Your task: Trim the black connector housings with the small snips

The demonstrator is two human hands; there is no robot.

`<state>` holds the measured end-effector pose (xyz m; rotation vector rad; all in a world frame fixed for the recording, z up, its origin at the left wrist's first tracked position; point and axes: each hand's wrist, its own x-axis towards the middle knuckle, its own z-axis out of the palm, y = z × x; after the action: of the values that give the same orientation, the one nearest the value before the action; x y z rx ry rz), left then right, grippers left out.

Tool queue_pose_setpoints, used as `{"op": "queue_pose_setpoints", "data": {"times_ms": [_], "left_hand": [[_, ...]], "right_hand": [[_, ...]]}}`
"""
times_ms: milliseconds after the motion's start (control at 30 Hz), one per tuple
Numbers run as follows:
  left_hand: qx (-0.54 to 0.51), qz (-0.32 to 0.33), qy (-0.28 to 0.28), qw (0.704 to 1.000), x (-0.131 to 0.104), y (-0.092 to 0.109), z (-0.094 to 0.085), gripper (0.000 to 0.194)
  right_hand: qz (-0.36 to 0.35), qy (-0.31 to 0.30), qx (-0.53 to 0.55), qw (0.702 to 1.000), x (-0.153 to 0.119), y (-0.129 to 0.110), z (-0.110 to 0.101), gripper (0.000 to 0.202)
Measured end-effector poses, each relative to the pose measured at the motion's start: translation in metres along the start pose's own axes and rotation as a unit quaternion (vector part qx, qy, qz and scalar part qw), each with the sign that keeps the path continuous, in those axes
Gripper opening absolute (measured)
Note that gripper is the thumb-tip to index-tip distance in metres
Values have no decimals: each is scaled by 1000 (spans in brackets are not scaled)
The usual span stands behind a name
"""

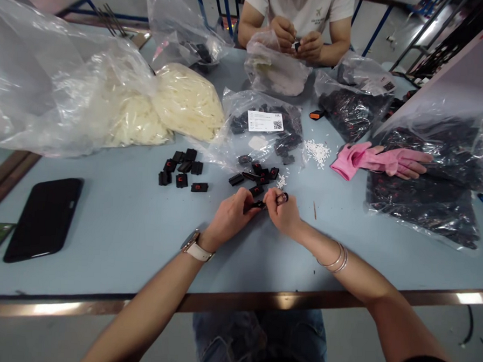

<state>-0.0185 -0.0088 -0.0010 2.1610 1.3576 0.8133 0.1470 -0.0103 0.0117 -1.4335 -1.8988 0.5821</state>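
Note:
My left hand (230, 217), with a white-strapped watch at its wrist, is closed around a small black plastic connector housing (258, 204). Facing it, my right hand (285, 214) is closed on a dark, pen-like tool (283, 199) whose rounded end shows above the fingers. The tool's other end is hidden at the housing. Just beyond my fingers lie several loose black housings with orange-red inserts (261, 176) and a few tiny white plastic pins (281, 182). A second group of black housings (182, 167) is spread to the left. A larger heap of white pins (317, 152) sits farther right.
A labelled clear bag of black parts (264, 129) lies ahead. Bags of cream-coloured parts (191, 103) are at left, with a black phone (43, 219) nearer. Pink gloves (382, 160) rest by dark-filled bags (422, 204) at right. Across the table, another person's hands (297, 41) hold something small.

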Motion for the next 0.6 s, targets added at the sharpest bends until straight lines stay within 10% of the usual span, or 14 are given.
{"op": "queue_pose_setpoints", "data": {"times_ms": [600], "left_hand": [[11,10,-10,1000,0,-3,0,18]], "right_hand": [[83,63,233,967,-1,7,0,47]]}}
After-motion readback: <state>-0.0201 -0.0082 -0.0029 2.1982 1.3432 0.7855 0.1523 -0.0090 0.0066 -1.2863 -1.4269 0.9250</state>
